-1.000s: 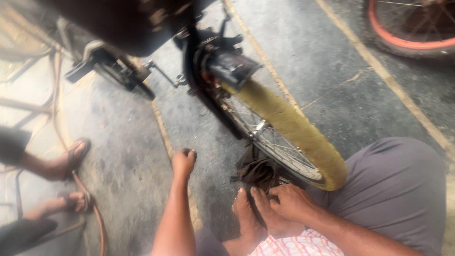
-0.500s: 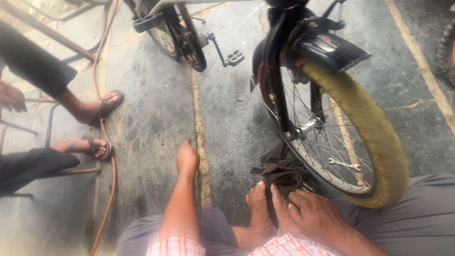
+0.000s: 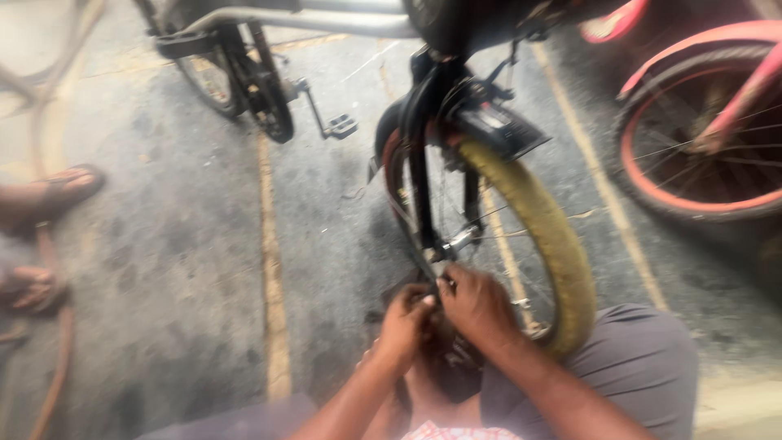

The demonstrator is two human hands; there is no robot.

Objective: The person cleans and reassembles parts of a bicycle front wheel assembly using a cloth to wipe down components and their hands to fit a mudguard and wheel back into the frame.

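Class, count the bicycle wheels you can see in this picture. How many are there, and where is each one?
3. A yellow-tyred wheel at centre, by both hands; a dark wheel at upper left; a red-rimmed wheel at right, cut off by the frame. Others may lie out of view.

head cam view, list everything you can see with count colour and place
bicycle wheel: one, yellowish tyre, silver spokes, centre, by the hands
fork and mudguard: one set, black, over that wheel
pedal and crank: one, dark metal, upper centre-left
rear wheel: one, dark, upper left, blurred
second bicycle: one, pink-red frame and rim, upper right, partly cut off
floor: grey concrete with pale yellow lines
hose: one, reddish-brown, left edge
other person's sandalled feet: two, left edge
grey trousers: person's own, lower right
left hand: at the wheel's hub area, fingers bent, grip unclear
right hand: beside it, touching the spokes near the axle
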